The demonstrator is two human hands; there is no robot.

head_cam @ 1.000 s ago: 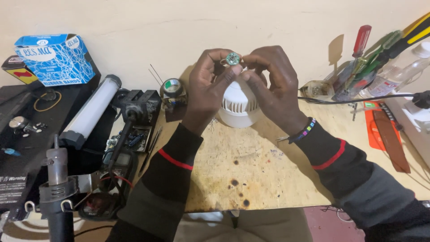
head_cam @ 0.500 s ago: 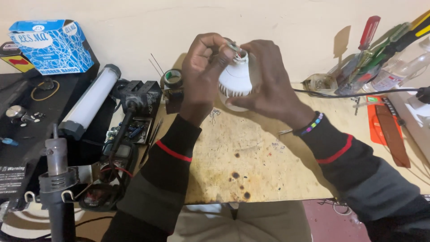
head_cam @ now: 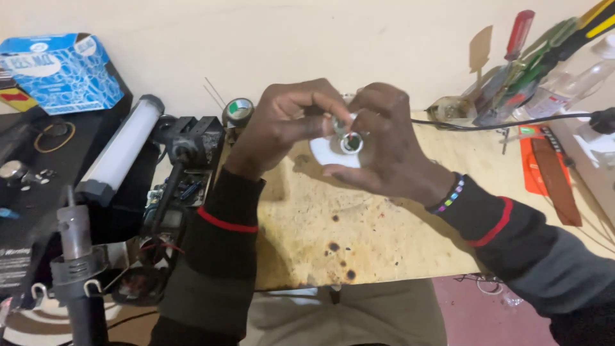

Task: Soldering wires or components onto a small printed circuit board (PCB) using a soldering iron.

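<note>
both hands meet above the middle of the stained wooden board [head_cam: 384, 237]. the right hand [head_cam: 391, 150] wraps its fingers around a white light bulb [head_cam: 330, 152], cupping the white body from below and behind so only a small patch of it shows between palm and fingers. the bulb's metal screw cap [head_cam: 349, 141] points up toward the camera, sitting right at the fingertips. the left hand [head_cam: 285, 125] curls in from the other side, thumb and first fingers pinched closed on that cap, touching the right hand's fingertips. a beaded bracelet [head_cam: 448, 195] sits on the right wrist. just beyond the left knuckles stands a small roll of solder [head_cam: 239, 110]. farther out past the left hand lie a white tube lamp [head_cam: 122, 150] and a blue box [head_cam: 61, 74]. off past the right hand, a red-handled screwdriver [head_cam: 516, 35] leans among other tools, and a black cable [head_cam: 506, 120] runs along behind the right knuckles.
</note>
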